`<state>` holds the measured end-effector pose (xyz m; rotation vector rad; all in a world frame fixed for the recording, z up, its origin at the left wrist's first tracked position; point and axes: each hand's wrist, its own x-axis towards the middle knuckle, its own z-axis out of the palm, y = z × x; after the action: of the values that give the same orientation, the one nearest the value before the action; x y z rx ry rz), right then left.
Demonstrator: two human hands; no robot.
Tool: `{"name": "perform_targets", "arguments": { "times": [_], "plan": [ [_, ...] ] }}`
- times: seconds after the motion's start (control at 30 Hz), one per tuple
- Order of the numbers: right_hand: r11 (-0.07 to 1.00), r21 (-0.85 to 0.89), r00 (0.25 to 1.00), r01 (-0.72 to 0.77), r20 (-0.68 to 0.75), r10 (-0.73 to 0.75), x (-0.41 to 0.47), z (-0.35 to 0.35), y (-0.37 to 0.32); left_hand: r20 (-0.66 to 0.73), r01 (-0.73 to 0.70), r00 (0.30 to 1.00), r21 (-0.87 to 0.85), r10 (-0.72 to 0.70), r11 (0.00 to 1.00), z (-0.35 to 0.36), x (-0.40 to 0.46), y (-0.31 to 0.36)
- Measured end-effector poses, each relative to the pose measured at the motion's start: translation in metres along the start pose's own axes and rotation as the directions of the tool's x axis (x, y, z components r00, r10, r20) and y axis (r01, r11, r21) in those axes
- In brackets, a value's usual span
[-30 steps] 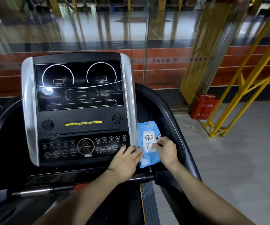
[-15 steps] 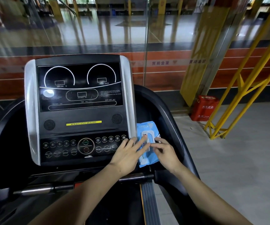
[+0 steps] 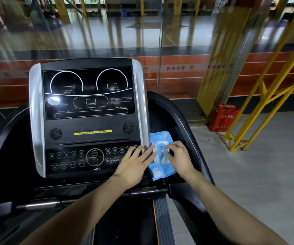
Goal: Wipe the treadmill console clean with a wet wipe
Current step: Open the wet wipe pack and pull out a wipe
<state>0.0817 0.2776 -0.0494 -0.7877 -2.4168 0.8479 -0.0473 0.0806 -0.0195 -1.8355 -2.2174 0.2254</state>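
Head view: my left hand (image 3: 134, 167) lies flat, fingers straight, steadying the blue wet wipe pack (image 3: 161, 171) beside the treadmill console (image 3: 88, 121); my right hand (image 3: 179, 156) pinches its lid flap.

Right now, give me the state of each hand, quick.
Left hand: open, fingers straight, lying across the console buttons onto the wet wipe pack.
Right hand: fingers curled at the pack's lid; whether they pinch it cannot be told.

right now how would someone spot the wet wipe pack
Find the black treadmill console with silver side trim. In the black tray right of it lies the flat light-blue plastic wet wipe pack, between both hands. It is the only blue thing there, with a white lid flap.
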Motion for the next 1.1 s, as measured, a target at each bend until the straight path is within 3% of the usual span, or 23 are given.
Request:
{"name": "perform_targets", "arguments": {
  "times": [0.17,0.43,0.57,0.7,1.1],
  "plan": [
    [0.987,-0.152,0.993,0.046,0.113,-0.029,0.010,0.005,-0.001,0.027,0.033,0.999,-0.028,-0.032,0.999,0.004,-0.006,0.000],
    [0.944,-0.311,0.993,0.113,0.079,-0.093,0.010,0.004,0.002,0.052,0.064,0.997,-0.069,-0.061,0.996,0.003,-0.008,0.005],
    [0.835,-0.518,0.980,0.185,0.155,-0.121,0.018,0.004,-0.013,0.061,0.070,0.996,-0.088,-0.064,0.994,0.003,-0.008,0.008],
    [0.720,-0.657,0.959,0.225,0.279,-0.046,0.025,0.007,-0.024,0.054,0.076,0.996,-0.108,-0.071,0.991,0.008,-0.008,0.008],
    [0.706,-0.618,0.921,0.345,0.367,-0.128,0.036,0.014,-0.018,0.055,0.088,0.995,-0.117,-0.082,0.989,0.009,-0.007,0.009]
  ]
}}
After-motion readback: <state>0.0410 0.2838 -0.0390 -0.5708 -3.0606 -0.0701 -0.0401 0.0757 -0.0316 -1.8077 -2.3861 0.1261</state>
